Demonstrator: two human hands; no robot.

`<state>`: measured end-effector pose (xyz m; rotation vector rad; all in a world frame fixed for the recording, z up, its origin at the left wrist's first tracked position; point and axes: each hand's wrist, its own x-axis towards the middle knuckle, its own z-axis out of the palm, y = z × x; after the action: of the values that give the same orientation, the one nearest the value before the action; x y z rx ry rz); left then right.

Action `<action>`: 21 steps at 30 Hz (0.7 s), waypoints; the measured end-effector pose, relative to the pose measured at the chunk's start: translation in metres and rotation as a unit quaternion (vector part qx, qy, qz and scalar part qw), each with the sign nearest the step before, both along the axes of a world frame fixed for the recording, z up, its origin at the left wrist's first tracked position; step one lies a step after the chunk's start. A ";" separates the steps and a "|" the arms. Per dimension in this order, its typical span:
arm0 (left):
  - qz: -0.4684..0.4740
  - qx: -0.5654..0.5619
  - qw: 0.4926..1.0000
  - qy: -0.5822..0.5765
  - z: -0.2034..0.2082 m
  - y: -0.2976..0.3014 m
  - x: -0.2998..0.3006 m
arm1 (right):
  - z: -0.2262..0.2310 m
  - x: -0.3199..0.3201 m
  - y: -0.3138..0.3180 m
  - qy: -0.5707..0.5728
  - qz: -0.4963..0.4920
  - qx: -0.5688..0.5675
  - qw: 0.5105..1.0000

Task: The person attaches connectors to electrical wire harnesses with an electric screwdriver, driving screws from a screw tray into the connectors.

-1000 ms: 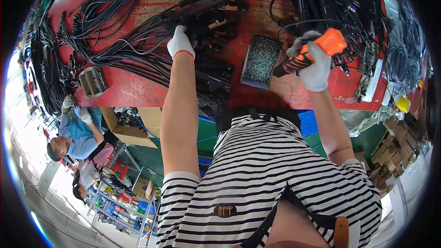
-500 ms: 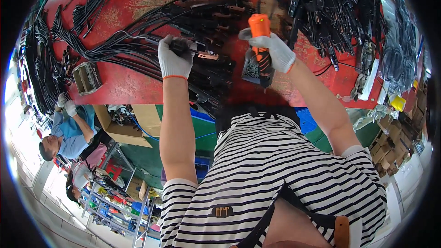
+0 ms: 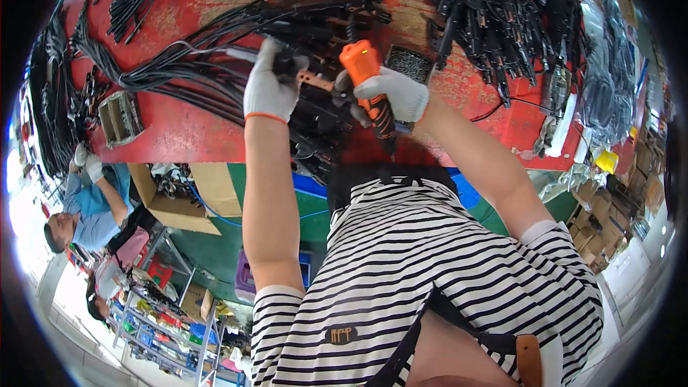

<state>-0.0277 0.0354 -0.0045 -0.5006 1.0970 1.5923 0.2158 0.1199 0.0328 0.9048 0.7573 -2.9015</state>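
Observation:
In a white glove, my left hand (image 3: 269, 93) is closed around the black handle of what looks like an electrode holder; its copper-coloured bar (image 3: 315, 81) juts out to the right. My right hand (image 3: 401, 94), gloved too, grips an orange and black electric screwdriver (image 3: 360, 62), its bit end pointing down toward me. The dark fingertips of the right glove are at the far end of the copper bar; whether they pinch it or anything small is unclear. Under and around both hands lie several similar holders on black cables (image 3: 172, 72).
A small tray (image 3: 389, 57) of screws lies behind the right hand. More black clamps (image 3: 502, 21) are heaped at the far right, beside clear plastic bags (image 3: 605, 79). An open box (image 3: 109, 123) sits at the table's left. A co-worker (image 3: 97, 215) works at the left.
My right hand has moved left with the screwdriver, to the copper bar in my left hand. The screw tray it partly covered now shows. My left hand has shifted slightly left.

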 end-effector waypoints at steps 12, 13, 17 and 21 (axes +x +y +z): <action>0.042 0.197 0.972 -0.123 0.011 -0.009 0.018 | 0.030 -0.004 -0.002 -0.003 -0.087 -0.054 0.995; 0.048 0.196 0.972 -0.122 0.008 -0.012 0.018 | 0.031 -0.006 -0.003 -0.004 -0.081 -0.055 0.995; 0.050 0.207 0.969 -0.129 0.001 -0.019 0.015 | 0.033 -0.009 -0.006 -0.008 -0.101 -0.063 0.993; 0.021 0.225 0.966 -0.123 -0.002 -0.026 0.012 | 0.037 -0.009 -0.006 -0.006 -0.102 -0.094 0.990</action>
<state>-0.0158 0.0095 -0.0062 -0.4001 0.5167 1.6988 0.2063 0.1142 0.0699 1.0320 0.4016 -3.0713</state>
